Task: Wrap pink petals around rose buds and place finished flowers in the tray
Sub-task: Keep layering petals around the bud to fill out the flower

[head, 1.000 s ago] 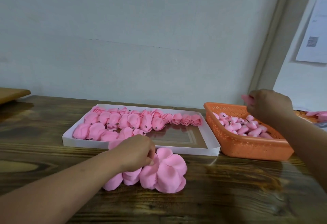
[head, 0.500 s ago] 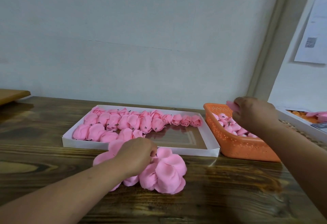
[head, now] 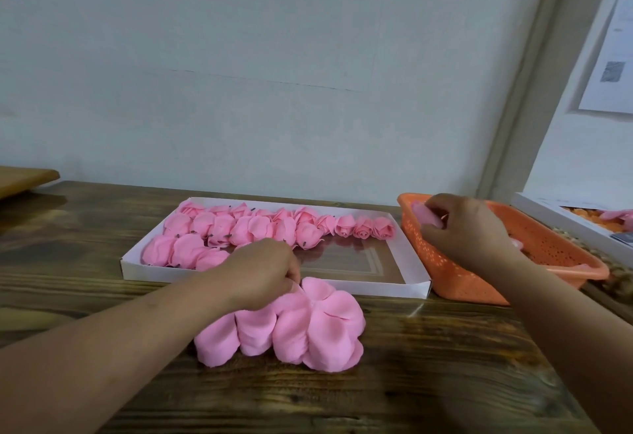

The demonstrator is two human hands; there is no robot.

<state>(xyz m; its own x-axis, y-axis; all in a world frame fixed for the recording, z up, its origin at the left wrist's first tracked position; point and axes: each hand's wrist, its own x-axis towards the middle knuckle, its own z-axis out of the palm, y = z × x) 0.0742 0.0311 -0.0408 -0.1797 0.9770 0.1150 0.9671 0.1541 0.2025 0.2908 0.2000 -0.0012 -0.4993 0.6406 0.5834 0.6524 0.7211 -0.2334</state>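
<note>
The left hand (head: 260,271) pinches the top edge of a pile of pink petals (head: 294,327) lying on the tabletop (head: 411,365) just in front of the white tray (head: 414,262). The right hand (head: 469,231) holds a pink rose bud (head: 424,216) over the orange basket (head: 555,248); its pointing is hard to make out. The tray carries finished flowers (head: 239,231) in rows across its left and back, its right front bare. The basket's contents are mostly hidden by the hand.

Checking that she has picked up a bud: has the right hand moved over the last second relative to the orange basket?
Yes. The right hand, pinching a rose bud, has shifted from over the middle of the orange basket to its near-left corner, toward the white tray.
</note>
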